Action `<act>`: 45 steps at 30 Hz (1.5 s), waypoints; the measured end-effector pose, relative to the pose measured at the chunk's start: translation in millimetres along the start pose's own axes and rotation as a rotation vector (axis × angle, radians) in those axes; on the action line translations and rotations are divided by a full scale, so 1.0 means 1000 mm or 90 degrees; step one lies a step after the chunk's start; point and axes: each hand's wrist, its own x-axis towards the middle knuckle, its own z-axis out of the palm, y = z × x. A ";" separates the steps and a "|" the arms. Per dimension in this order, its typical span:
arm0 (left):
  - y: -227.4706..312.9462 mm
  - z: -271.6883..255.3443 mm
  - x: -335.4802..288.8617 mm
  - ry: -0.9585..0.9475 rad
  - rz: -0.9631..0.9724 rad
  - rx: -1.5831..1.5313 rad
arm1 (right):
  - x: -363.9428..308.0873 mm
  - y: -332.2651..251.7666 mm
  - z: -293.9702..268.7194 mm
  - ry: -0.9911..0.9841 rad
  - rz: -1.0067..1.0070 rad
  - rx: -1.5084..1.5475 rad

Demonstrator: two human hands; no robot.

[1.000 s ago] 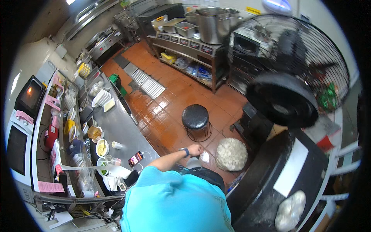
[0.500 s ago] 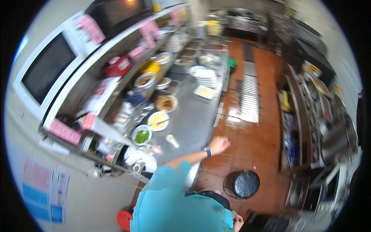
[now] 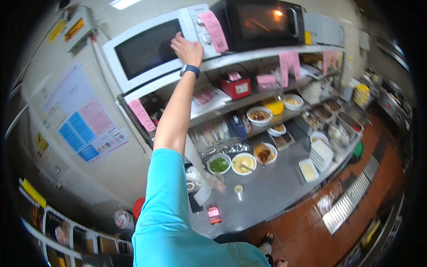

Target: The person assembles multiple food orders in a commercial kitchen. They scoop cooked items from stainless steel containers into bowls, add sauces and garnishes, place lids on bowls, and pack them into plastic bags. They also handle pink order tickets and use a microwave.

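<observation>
Shelves rise above a steel counter (image 3: 253, 200) along the kitchen wall, probably to spare work surface. On the top shelf (image 3: 249, 54) sits the white microwave (image 3: 147, 49), its door shut; the left hand (image 3: 189, 51) is raised to that door's right edge, fingers loosely spread and slightly bent, holding nothing visible, though firm contact is hard to confirm. The right hand (image 3: 281, 263) is cut off at the lower edge, so its grip cannot be told. A pink slip (image 3: 213, 32) hangs over the controls, likely for easy reading. Beside stands a lit black microwave (image 3: 267, 22); below, a bowl of chopped greens (image 3: 219, 164) and a yellow-filled bowl (image 3: 243, 164) stand uncovered, presumably for quick scooping.
</observation>
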 end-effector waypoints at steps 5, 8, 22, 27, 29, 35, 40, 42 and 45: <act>0.027 0.008 0.034 -0.144 -0.065 0.010 | 0.076 -0.247 -0.008 -0.088 -0.522 -0.217; 0.050 -0.010 0.029 -0.156 -0.068 0.112 | 0.046 -0.422 0.023 -0.161 -0.672 -0.311; 0.021 -0.312 -0.086 0.165 0.027 0.061 | -0.483 -0.918 0.288 -0.386 -1.211 0.042; -0.003 -0.347 -0.091 0.143 -0.007 0.115 | -0.551 -1.019 0.380 -0.343 -0.923 -0.115; -0.011 -0.357 -0.100 0.165 -0.009 0.143 | -0.552 -1.032 0.394 -0.431 -0.820 -0.015; -0.003 -0.339 -0.152 0.180 0.266 0.112 | -0.551 -1.030 0.354 -0.643 -0.698 0.038; -0.008 -0.274 -0.163 -0.052 -0.048 -0.059 | -0.519 -1.003 0.278 -0.758 -0.743 0.118; -0.015 -0.245 -0.146 -0.050 -0.212 -0.222 | -0.502 -0.987 0.240 -0.833 -0.740 0.148; -0.018 -0.228 -0.114 -0.074 -0.405 -0.420 | -0.466 -0.955 0.180 -0.845 -0.701 0.102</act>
